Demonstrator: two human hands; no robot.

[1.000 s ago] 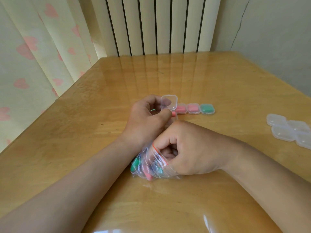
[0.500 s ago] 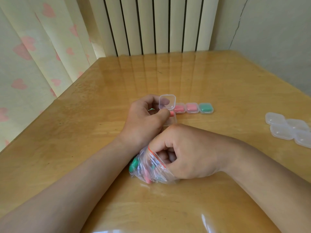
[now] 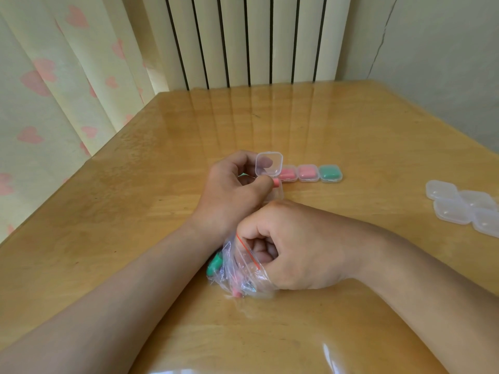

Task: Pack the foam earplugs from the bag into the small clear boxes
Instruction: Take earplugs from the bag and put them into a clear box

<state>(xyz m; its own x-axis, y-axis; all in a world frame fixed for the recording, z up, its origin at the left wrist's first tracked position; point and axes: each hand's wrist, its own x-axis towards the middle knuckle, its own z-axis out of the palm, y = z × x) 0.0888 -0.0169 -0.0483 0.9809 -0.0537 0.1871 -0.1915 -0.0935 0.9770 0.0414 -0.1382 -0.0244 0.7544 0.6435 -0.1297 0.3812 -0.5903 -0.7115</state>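
I am holding 1 open clear box (image 3: 269, 165) and 1 bag (image 3: 237, 268) of earplugs (image 3: 215, 263). 3 filled boxes (image 3: 307, 173) are sitting in a row, 2 holding pink and 1 green, while 4 empty boxes (image 3: 451, 211) are lying aside.

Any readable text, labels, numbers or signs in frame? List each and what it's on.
No text can be read in this view.
Bag, gripped by the right hand: a red seal stripe only; any print is too blurred to read.
Open box in the left hand, filled boxes, empty boxes: no labels show.
Curtain: pink hearts, a pattern, not text.
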